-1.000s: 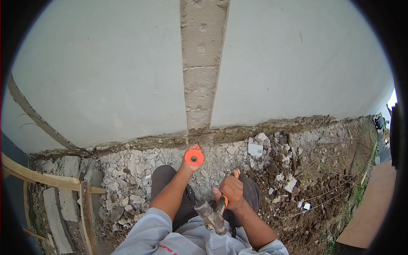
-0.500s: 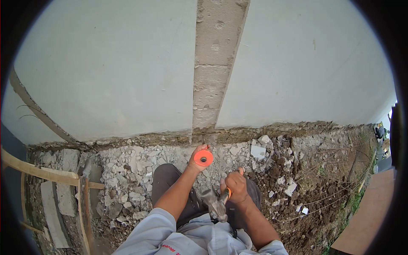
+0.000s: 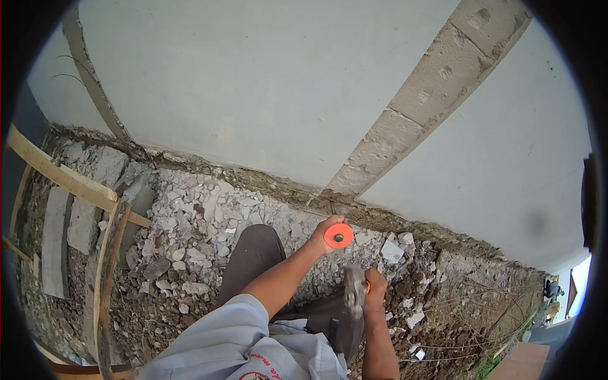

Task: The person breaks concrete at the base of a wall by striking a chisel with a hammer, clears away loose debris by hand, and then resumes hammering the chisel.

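Near the foot of the wall, my left hand is closed round a chisel with an orange-red round guard. The chisel's dark struck end shows in the guard's middle, and its tip points toward the wall's base. My right hand grips a hammer, whose grey metal head is below and right of the guard; most of the handle is hidden by the hand. Above the chisel, a bare concrete strip runs up the white wall.
Broken rubble covers the ground along the wall, with brown soil at the right. A wooden frame and concrete slabs stand at the left. A brown board lies at the lower right.
The view has turned, so the wall strip now slants to the right. The hammer head has risen nearer the guard, with my right hand higher beside it. My left hand still holds the chisel.
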{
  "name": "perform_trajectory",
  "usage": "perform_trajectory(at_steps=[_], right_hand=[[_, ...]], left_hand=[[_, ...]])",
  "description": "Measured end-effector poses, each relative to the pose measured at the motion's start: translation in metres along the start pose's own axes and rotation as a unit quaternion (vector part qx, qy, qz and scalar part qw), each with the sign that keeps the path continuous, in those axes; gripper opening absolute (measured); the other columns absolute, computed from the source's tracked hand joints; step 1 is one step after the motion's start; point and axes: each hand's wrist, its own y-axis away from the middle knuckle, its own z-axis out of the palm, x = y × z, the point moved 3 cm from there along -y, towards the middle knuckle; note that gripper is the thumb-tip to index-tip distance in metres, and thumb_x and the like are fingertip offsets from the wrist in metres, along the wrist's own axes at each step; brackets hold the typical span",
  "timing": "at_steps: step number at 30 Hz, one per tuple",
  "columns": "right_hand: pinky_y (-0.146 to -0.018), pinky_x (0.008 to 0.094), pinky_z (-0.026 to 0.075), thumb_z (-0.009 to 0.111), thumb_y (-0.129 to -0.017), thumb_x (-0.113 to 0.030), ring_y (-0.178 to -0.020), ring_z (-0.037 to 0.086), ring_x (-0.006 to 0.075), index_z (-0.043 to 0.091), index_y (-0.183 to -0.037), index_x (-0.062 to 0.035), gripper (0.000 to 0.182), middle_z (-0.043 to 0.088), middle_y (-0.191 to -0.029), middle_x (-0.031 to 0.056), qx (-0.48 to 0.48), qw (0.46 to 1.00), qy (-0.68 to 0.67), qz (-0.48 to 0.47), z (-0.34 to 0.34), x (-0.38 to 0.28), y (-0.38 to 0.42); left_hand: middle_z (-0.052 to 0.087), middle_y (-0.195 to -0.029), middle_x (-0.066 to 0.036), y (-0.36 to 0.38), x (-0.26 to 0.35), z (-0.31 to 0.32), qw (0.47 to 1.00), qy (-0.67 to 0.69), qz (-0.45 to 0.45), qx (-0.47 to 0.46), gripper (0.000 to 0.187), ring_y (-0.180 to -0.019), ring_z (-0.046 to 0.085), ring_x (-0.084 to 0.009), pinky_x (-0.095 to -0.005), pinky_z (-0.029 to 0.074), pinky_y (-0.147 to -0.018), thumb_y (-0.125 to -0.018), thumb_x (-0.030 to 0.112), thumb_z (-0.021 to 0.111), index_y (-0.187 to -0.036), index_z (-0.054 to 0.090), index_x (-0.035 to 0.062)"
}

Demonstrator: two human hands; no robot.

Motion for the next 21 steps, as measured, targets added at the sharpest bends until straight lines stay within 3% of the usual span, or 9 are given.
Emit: perform_trajectory(at_steps=[1, 2, 5, 7, 9, 10, 13, 19, 21], right_hand=[[-0.058, 0.0377, 0.047, 0.069, -0.082, -0.016, -0.05, 0.049, 0.0234, 0.054, -0.068, 0.0, 0.026, 0.051, -0.058, 0.0073, -0.133, 0.963, 0.07, 0.223, 0.01, 0.034, 0.017], [-0.059, 0.0361, 0.047, 0.07, -0.081, -0.017, -0.051, 0.048, 0.0216, 0.056, -0.069, 0.0004, 0.025, 0.051, -0.058, 0.0058, -0.255, 0.854, 0.136, 0.432, 0.012, 0.052, 0.039], [-0.052, 0.0341, 0.043, 0.07, -0.082, -0.023, -0.058, 0.049, 0.0139, 0.054, -0.076, 0.0002, 0.029, 0.054, -0.066, 0.0049, -0.151, 0.847, 0.046, 0.508, 0.008, 0.051, 0.067], [-0.053, 0.0327, 0.043, 0.071, -0.082, -0.023, -0.06, 0.049, 0.013, 0.056, -0.076, -0.0019, 0.027, 0.055, -0.069, 0.001, -0.103, 0.869, 0.06, 0.481, -0.002, 0.016, 0.036], [-0.055, 0.0299, 0.043, 0.072, -0.079, -0.019, -0.059, 0.054, 0.012, 0.062, -0.074, 0.0006, 0.023, 0.058, -0.065, 0.0016, -0.029, 0.92, -0.015, 0.39, -0.014, 0.003, 0.018], [-0.056, 0.0275, 0.043, 0.069, -0.08, -0.015, -0.059, 0.053, 0.0109, 0.062, -0.075, 0.0001, 0.017, 0.057, -0.065, 0.0003, -0.047, 0.948, 0.109, 0.295, -0.017, -0.01, 0.003], [-0.058, 0.0329, 0.043, 0.066, -0.086, -0.021, -0.061, 0.053, 0.0167, 0.059, -0.077, -0.0016, 0.022, 0.055, -0.065, 0.0062, -0.071, 0.957, 0.084, 0.267, -0.016, -0.008, 0.008], [-0.054, 0.0321, 0.042, 0.068, -0.083, -0.024, -0.054, 0.049, 0.0161, 0.057, -0.073, -0.0016, 0.027, 0.053, -0.061, 0.0062, -0.132, 0.949, 0.086, 0.273, -0.005, -0.006, 0.044], [-0.048, 0.0305, 0.036, 0.064, -0.072, -0.009, -0.048, 0.043, 0.0166, 0.05, -0.063, -0.0046, 0.017, 0.043, -0.054, 0.0061, -0.094, 0.971, 0.051, 0.214, -0.008, -0.019, 0.032]], left_hand=[[0.06, -0.082, -0.006, -0.003, 0.0, 0.001, 0.999, 0.002, -0.02, -0.035, 0.016, -0.072, 0.061, -0.0222, -0.039, 0.054, -0.069, -0.081, 0.019, 0.066, -0.089, 0.057, 0.008], [0.06, -0.082, -0.006, -0.002, -0.002, -0.009, 0.999, 0.006, -0.018, -0.035, 0.016, -0.072, 0.061, -0.0222, -0.039, 0.054, -0.069, -0.081, 0.019, 0.066, -0.089, 0.057, 0.008], [0.06, -0.079, -0.007, -0.005, 0.015, -0.043, 0.994, 0.052, 0.07, 0.067, 0.017, -0.07, 0.06, -0.0234, -0.0414, 0.053, -0.064, -0.081, 0.02, 0.065, -0.089, 0.057, 0.0078], [0.06, -0.079, -0.004, -0.003, 0.02, -0.054, 0.999, -0.005, 0.038, -0.003, 0.014, -0.07, 0.061, -0.0193, -0.0391, 0.054, -0.065, -0.083, 0.02, 0.064, -0.09, 0.058, 0.0089], [0.059, -0.078, -0.003, 0.004, 0.009, -0.054, 0.999, -0.026, 0.025, 0.017, 0.014, -0.069, 0.06, -0.0183, -0.0378, 0.053, -0.063, -0.084, 0.02, 0.064, -0.089, 0.058, 0.0084], [0.059, -0.077, -0.003, 0.007, 0.005, -0.048, 0.998, -0.043, 0.022, 0.028, 0.015, -0.067, 0.06, -0.0173, -0.0364, 0.052, -0.061, -0.084, 0.02, 0.064, -0.089, 0.058, 0.008], [0.058, -0.076, -0.003, 0.017, -0.005, -0.03, 0.997, -0.052, -0.019, 0.054, 0.015, -0.063, 0.058, -0.0155, -0.0335, 0.05, -0.057, -0.085, 0.02, 0.063, -0.089, 0.058, 0.007], [0.058, -0.074, -0.003, 0.023, -0.004, 0.0, 0.994, -0.084, -0.017, 0.073, 0.017, -0.062, 0.058, -0.015, -0.0326, 0.05, -0.055, -0.086, 0.021, 0.062, -0.089, 0.058, 0.0054], [0.057, -0.077, -0.003, 0.019, 0.002, 0.001, 0.996, -0.073, -0.019, 0.048, 0.018, -0.065, 0.058, -0.0166, -0.0352, 0.051, -0.058, -0.085, 0.023, 0.063, -0.09, 0.058, 0.0063]])
